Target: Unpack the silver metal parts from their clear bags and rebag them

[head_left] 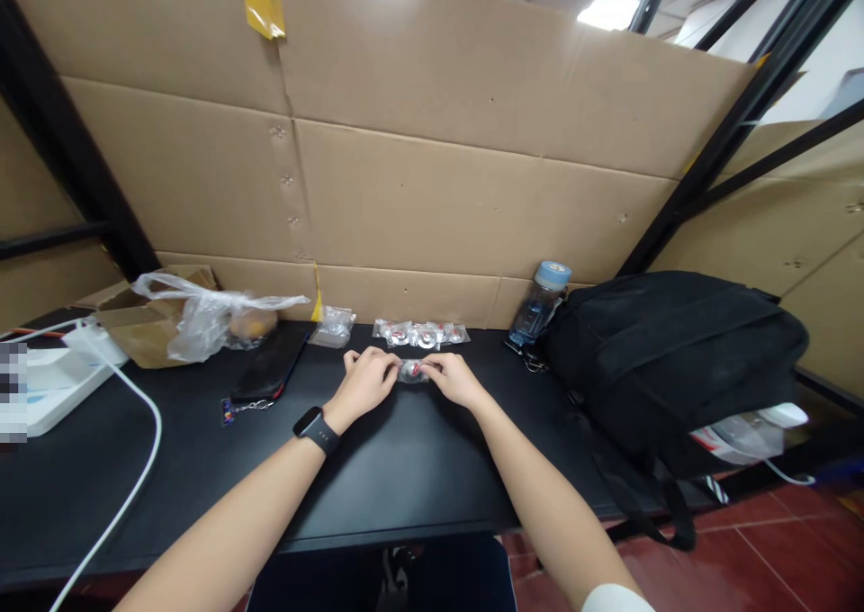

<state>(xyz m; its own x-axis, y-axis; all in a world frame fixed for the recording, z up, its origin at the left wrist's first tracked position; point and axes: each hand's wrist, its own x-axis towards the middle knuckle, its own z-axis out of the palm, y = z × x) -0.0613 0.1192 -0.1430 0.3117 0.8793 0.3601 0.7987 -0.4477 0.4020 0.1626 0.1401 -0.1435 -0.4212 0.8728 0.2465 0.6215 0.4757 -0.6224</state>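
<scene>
Between my two hands lies a small clear plastic packet (411, 372) with something round, silvery and red inside. My left hand (368, 380), with a dark watch (317, 429) on its wrist, pinches the packet's left end. At the right end, the fingers of my right hand (456, 378) are closed on it too. Just behind, a row of similar clear packets (425, 334) with round silver and red pieces lies along the cardboard wall. Left of that row sits a little pile of clear plastic packets (333, 326).
A black pouch (270, 369) with a keychain and an open cardboard box (145, 333) with a plastic bag (202, 319) are on the left. A white cable (152, 441) crosses the table's left side. A blue-capped bottle (538, 306) and black backpack (675, 360) stand right.
</scene>
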